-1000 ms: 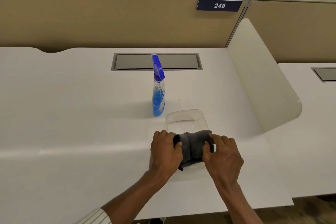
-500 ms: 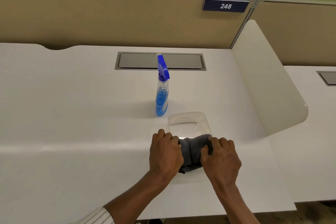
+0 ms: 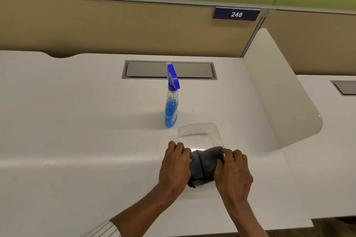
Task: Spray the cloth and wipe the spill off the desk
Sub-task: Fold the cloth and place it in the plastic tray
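A dark grey cloth is bunched up between my two hands near the front of the white desk. My left hand grips its left end and my right hand grips its right end. The cloth sits over the near part of a clear plastic tray, whose near rim is hidden by the cloth and hands. A spray bottle with blue liquid and a blue trigger head stands upright just behind the tray, to the left. I cannot make out a spill on the desk.
A grey metal cable hatch is set into the desk behind the bottle. A cream rounded divider rises on the right, with a neighbouring desk beyond it. A beige partition with a "248" sign closes the back.
Both hands have stayed on the cloth and drawn slightly closer together, bunching it tighter. The bottle and tray have not moved; only the view shifted a little.
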